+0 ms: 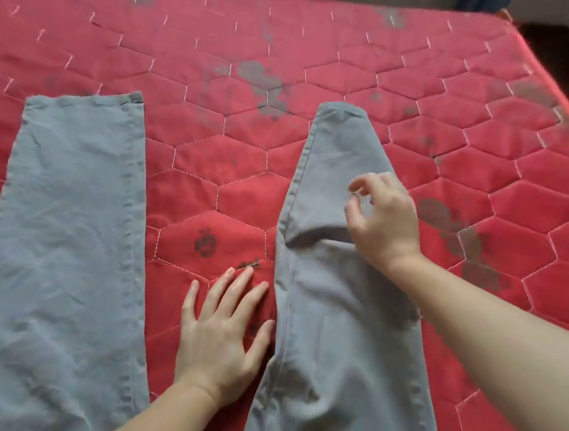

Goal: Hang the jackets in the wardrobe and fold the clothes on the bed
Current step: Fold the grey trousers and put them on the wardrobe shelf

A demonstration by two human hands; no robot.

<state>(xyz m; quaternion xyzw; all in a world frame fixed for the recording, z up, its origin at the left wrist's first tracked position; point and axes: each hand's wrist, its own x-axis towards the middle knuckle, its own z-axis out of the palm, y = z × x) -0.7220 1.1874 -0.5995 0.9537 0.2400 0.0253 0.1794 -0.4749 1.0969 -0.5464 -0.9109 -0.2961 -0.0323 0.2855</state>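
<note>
- Bed: a red quilted mattress cover with hexagon stitching fills nearly the whole view; grey worn patches show at 12, 1 and 3 o'clock.
- Grey trousers: spread flat on the cover with the two legs well apart, red cover showing between them, hems pointing toward 12 o'clock.
- Left leg: lies flat and straight from 7 toward 10 o'clock, lightly creased, hem squared off.
- Right leg: runs from 6 toward 12 o'clock, narrowing to its hem; a raised fold crosses it near mid-length.
- Left hand: at 6 o'clock, palm down on the red cover between the legs, fingers straight and spread, gripping nothing; the thumb side lies just beside the inner seam of the right leg.
- Right hand: at 3 o'clock of centre, above the right leg at the fold, fingers curled; whether the fingers pinch the cloth cannot be told.
</note>
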